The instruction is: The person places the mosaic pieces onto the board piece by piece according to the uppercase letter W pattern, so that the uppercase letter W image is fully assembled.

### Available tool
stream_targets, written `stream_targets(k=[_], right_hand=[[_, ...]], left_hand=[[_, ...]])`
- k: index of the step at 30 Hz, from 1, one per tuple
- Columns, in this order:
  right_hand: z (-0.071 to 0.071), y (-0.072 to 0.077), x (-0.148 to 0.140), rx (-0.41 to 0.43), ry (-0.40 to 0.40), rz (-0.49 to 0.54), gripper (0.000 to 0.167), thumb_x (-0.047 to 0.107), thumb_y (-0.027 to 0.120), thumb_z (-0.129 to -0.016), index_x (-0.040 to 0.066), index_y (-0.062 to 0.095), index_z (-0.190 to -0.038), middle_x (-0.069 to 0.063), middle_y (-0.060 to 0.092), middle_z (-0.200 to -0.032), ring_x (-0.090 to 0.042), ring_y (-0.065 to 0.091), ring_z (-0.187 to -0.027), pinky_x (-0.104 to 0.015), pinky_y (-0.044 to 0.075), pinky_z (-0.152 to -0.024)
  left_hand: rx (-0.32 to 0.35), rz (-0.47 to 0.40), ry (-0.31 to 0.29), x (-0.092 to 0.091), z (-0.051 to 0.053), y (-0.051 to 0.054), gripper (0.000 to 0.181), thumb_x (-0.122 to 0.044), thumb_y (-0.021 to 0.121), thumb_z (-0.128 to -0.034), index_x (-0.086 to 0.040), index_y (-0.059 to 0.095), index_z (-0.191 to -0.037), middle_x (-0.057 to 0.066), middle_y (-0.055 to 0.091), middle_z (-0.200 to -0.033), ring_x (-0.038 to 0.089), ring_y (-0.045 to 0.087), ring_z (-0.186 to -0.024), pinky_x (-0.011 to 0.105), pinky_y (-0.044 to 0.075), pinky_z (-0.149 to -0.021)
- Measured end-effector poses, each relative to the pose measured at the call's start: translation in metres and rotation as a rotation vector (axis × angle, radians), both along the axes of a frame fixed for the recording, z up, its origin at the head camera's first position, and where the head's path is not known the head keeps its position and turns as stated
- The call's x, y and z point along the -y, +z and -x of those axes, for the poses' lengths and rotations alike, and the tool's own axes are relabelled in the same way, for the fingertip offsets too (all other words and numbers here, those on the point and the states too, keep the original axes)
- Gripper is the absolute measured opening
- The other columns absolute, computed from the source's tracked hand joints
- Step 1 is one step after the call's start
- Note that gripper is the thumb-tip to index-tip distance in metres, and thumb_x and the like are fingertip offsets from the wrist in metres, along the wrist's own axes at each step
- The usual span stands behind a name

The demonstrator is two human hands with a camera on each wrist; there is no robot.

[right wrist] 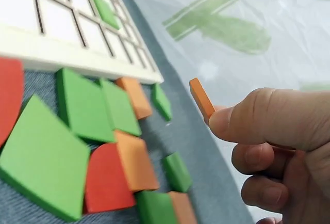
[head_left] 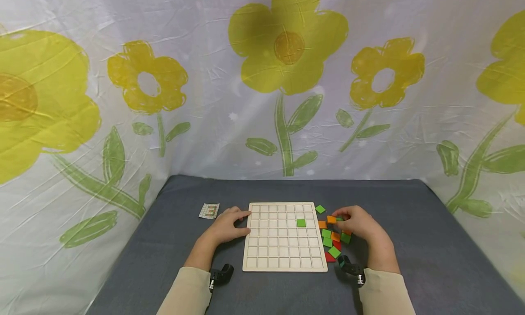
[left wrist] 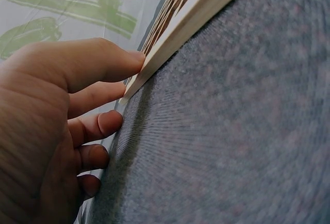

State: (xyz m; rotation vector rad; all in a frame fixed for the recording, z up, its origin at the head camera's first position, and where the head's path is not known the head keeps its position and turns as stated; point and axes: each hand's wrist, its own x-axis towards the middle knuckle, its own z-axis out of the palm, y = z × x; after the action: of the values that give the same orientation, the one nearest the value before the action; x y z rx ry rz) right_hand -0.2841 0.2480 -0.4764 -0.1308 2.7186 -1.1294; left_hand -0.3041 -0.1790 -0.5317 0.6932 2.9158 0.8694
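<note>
A pale wooden grid board (head_left: 284,250) lies flat on the table, with one green square tile (head_left: 301,223) in a cell toward its upper right. My left hand (head_left: 227,226) touches the board's left edge with thumb and index fingertips spread apart; its other fingers bend loosely in the left wrist view. Between thumb and forefinger, my right hand (head_left: 362,222) pinches an orange tile (right wrist: 202,100), raised above the loose tiles. Beside the board's right edge, several green tiles (right wrist: 85,104), orange tiles (right wrist: 135,159) and red tiles (right wrist: 109,177) lie scattered, some overlapping.
A small printed card (head_left: 209,210) with a coloured grid pattern lies left of the board. Dark grey cloth (head_left: 283,294) covers the table. Behind it hangs a pale curtain (head_left: 209,123) with yellow flowers. Each wrist wears a black camera (head_left: 222,274).
</note>
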Motion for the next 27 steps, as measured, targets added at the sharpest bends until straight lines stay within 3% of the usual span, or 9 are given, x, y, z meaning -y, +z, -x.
stream_targets(k=[6, 13, 20, 24, 27], right_hand=[[-0.003, 0.013, 0.005, -0.058, 0.022, -0.042, 0.031, 0.012, 0.069, -0.094, 0.001, 0.072, -0.123, -0.007, 0.047, -0.083, -0.022, 0.044, -0.073, -0.038, 0.037, -0.064], [-0.007, 0.030, 0.016, -0.074, 0.059, -0.038, 0.029, 0.014, 0.067, -0.096, 0.005, 0.073, -0.123, -0.004, 0.039, -0.077, -0.017, 0.032, -0.059, -0.035, 0.032, -0.057], [-0.012, 0.039, 0.030, -0.082, 0.104, -0.044, 0.029, 0.014, 0.068, -0.095, 0.005, 0.073, -0.122, -0.002, 0.038, -0.074, -0.016, 0.029, -0.055, -0.034, 0.032, -0.057], [-0.013, 0.040, 0.038, -0.089, 0.127, -0.061, 0.028, 0.013, 0.069, -0.093, 0.007, 0.075, -0.120, -0.001, 0.038, -0.070, -0.017, 0.032, -0.057, -0.042, 0.033, -0.069], [-0.012, 0.039, 0.044, -0.113, 0.156, -0.095, 0.026, 0.012, 0.071, -0.091, 0.010, 0.077, -0.116, 0.000, 0.037, -0.069, -0.017, 0.035, -0.061, -0.049, 0.026, -0.080]], left_hand=[[0.001, 0.006, 0.000, 0.000, 0.000, 0.000, 0.058, -0.033, 0.075, -0.0917, -0.015, 0.062, -0.145, -0.003, 0.049, -0.098, 0.017, 0.040, -0.086, 0.041, 0.036, -0.077], [-0.011, -0.002, 0.002, 0.000, 0.000, 0.001, 0.058, -0.034, 0.076, -0.0914, -0.014, 0.063, -0.144, -0.003, 0.049, -0.097, 0.017, 0.041, -0.086, 0.042, 0.036, -0.077], [-0.012, 0.009, 0.002, 0.000, 0.000, -0.001, 0.058, -0.035, 0.076, -0.0913, -0.015, 0.062, -0.144, -0.004, 0.048, -0.097, 0.016, 0.041, -0.087, 0.042, 0.036, -0.078], [-0.008, 0.009, -0.001, 0.000, 0.000, -0.001, 0.058, -0.035, 0.075, -0.0914, -0.015, 0.062, -0.144, -0.004, 0.048, -0.097, 0.016, 0.040, -0.087, 0.042, 0.035, -0.078], [-0.010, 0.009, 0.000, 0.000, 0.001, -0.001, 0.058, -0.036, 0.076, -0.0911, -0.014, 0.063, -0.144, -0.004, 0.048, -0.097, 0.016, 0.040, -0.087, 0.042, 0.036, -0.077]])
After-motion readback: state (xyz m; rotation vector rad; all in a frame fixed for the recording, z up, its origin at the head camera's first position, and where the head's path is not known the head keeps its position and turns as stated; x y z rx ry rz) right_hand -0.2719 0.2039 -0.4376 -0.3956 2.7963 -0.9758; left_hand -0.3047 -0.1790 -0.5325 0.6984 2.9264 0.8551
